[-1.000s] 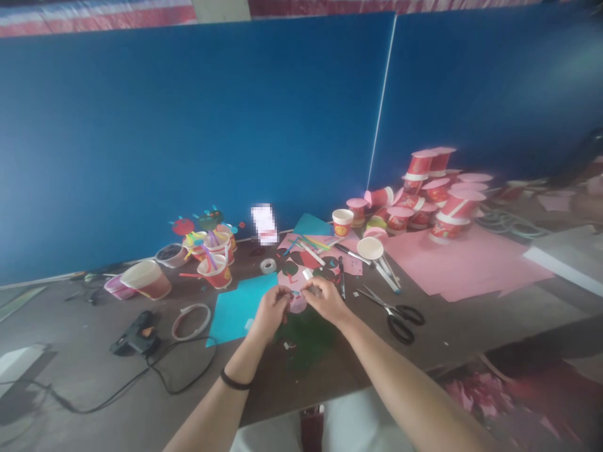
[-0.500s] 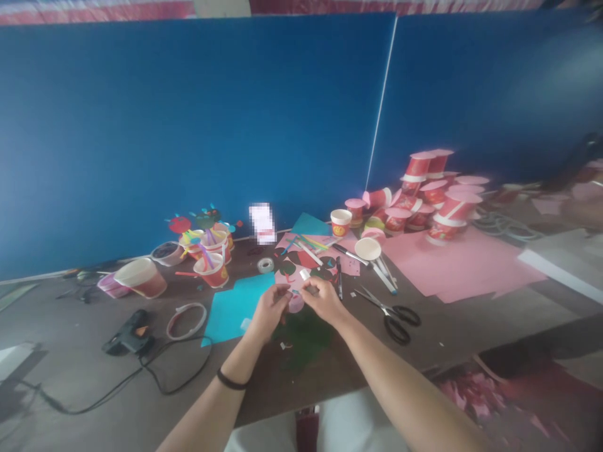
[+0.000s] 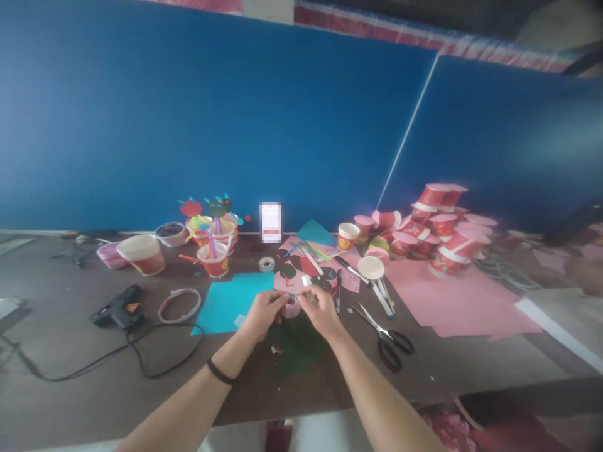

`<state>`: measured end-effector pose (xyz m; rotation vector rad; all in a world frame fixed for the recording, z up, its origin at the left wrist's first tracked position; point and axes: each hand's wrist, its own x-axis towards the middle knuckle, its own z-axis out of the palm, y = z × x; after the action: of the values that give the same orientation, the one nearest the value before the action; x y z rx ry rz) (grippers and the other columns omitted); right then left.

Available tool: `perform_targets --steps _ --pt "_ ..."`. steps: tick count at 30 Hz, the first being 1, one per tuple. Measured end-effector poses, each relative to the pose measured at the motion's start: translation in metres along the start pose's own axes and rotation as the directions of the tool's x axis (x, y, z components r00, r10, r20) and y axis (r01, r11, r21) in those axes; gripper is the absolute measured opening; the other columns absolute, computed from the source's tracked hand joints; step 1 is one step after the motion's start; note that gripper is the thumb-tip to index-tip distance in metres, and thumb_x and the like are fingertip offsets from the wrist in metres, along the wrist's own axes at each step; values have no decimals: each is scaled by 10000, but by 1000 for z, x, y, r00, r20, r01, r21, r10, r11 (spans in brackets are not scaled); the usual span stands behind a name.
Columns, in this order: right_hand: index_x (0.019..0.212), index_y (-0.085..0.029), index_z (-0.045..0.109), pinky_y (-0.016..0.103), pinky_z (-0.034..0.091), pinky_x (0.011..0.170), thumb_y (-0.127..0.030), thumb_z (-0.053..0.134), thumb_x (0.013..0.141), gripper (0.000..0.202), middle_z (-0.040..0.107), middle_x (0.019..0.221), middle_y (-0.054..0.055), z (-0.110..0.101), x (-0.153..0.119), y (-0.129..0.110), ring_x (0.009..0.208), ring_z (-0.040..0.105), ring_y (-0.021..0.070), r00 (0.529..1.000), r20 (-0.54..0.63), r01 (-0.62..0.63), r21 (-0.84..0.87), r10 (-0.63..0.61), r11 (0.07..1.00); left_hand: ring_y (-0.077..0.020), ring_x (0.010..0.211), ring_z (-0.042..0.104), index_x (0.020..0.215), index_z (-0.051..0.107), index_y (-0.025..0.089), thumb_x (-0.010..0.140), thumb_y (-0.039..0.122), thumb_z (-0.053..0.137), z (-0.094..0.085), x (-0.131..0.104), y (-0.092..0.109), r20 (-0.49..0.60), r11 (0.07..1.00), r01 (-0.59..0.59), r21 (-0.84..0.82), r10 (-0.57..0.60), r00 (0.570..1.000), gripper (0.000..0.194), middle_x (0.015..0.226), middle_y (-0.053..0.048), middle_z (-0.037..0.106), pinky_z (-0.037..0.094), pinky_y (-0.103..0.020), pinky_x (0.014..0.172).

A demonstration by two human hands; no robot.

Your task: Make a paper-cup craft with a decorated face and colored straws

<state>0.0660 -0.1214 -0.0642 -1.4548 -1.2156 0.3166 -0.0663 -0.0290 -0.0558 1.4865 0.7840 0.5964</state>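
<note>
Both hands meet over the middle of the table, fingertips pinched close together. Between them is a small blue piece [image 3: 293, 297], too tiny to make out fully. My left hand [image 3: 264, 314] grips it from one side, and my right hand [image 3: 321, 311] pinches at its other side. A white object [image 3: 306, 280] shows just behind my right fingers; whether I touch it is unclear. Beneath the fingertips lies a pale pink round piece [image 3: 293, 308]. Dark green paper [image 3: 301, 348] is under my wrists, and bright blue paper [image 3: 226, 301] lies left of my left hand.
Scissors [image 3: 386, 339], markers [image 3: 380, 295] and stacked red cups [image 3: 443, 232] with pink discs are right, beside pink paper [image 3: 438, 301]. Left are a glue gun [image 3: 120, 307] with its cord, a tape ring [image 3: 179, 306] and decorated cups [image 3: 213, 260]. A blue panel [image 3: 235, 113] stands behind.
The camera view has tilted and shifted, so the table things appear moved. My hands stay together over the same spot, still pinching the small blue piece.
</note>
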Motion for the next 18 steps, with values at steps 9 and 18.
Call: perform_targets --steps 9,18 --pt "1040 -189 522 331 484 816 -228 489 853 194 630 947 78 4 -10 -12 876 616 202 986 45 162 -53 -160 985 -75 396 404 685 612 121 720 441 593 -7 1 0 -84 984 4 -177 -19 996 322 462 38 467 297 -181 364" --pt "1185 -202 541 379 491 880 -246 473 896 300 637 1068 104 9 -15 -19 1019 601 233 928 172 350 -99 -331 931 -57 352 342 650 565 146 724 437 608 -6 3 -7 -106 974 -63 -217 41 994 303 420 72 416 236 -186 364"
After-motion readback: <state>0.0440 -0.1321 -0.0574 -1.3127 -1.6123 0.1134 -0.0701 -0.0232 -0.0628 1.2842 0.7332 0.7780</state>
